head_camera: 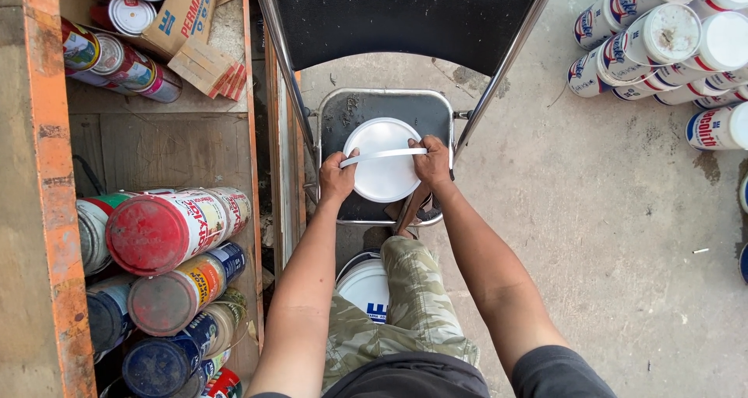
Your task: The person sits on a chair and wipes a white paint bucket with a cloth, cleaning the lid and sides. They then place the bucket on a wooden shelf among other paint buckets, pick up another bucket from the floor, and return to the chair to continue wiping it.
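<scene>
Covering most of the view, a stained grey concrete floor [623, 234] is seen from above, with a weathered wooden shelf unit [54, 211] edged in orange along the left side. On its upper level, tins and a cardboard box [183, 12] are laid; lower down, dusty paint cans [167, 230] are stacked on their sides, red, orange and blue lids facing outward. At the upper right, a heap of white plastic buckets [670, 43] with red and blue labels is piled on the floor. A metal folding chair [405, 20] with a black backrest and a worn dark seat is set in the middle. On that seat a white lidded bucket [383, 168] is placed, near the front edge, its white plastic handle [382, 155] stretched across the lid. The handle's left end is gripped by the left hand [336, 178], and its right end by the right hand [432, 162], so the hands are held apart at opposite sides of the bucket. Another white bucket [365, 285] is partly hidden below the camouflage-trousered knee [417, 289].
</scene>
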